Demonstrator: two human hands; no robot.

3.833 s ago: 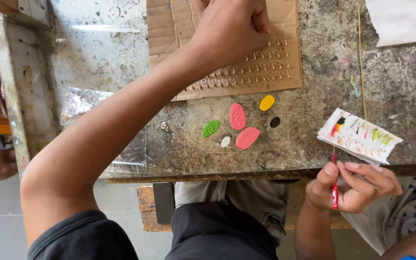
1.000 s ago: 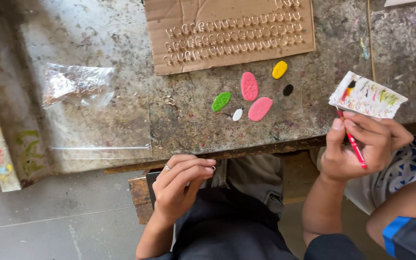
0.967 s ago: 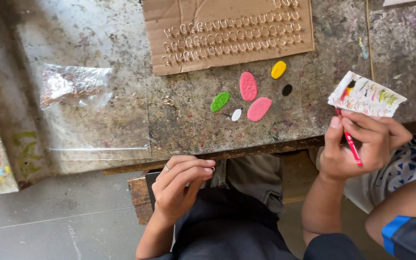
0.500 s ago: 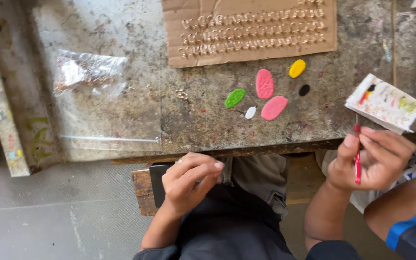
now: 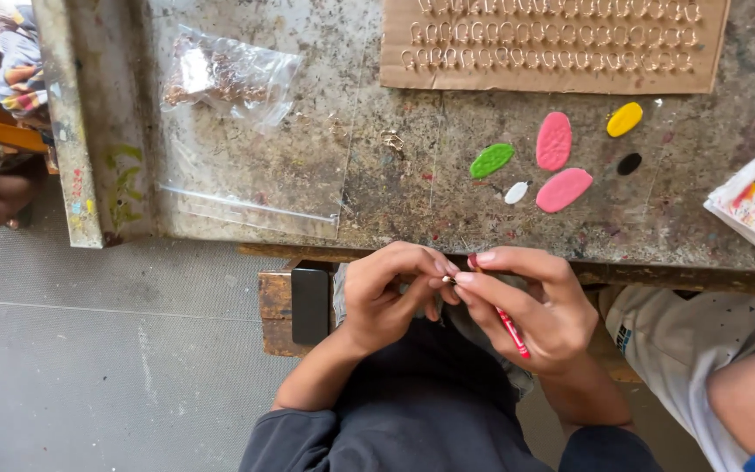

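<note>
Both hands meet below the edge of the stained worktable [image 5: 377, 175], over the person's lap. The right hand [image 5: 535, 310] curls around a thin red tool [image 5: 510, 328], its fingertips pinching a tiny piece together with the left hand [image 5: 386, 293]. Pink, green, yellow and white paint blobs [image 5: 557, 162] lie on the table, beside a cardboard sheet [image 5: 552, 44].

A stained, speckled stone worktop [image 5: 377, 175] fills the upper part; grey concrete floor [image 5: 89, 376] lies below its near edge, in soft daylight.
</note>
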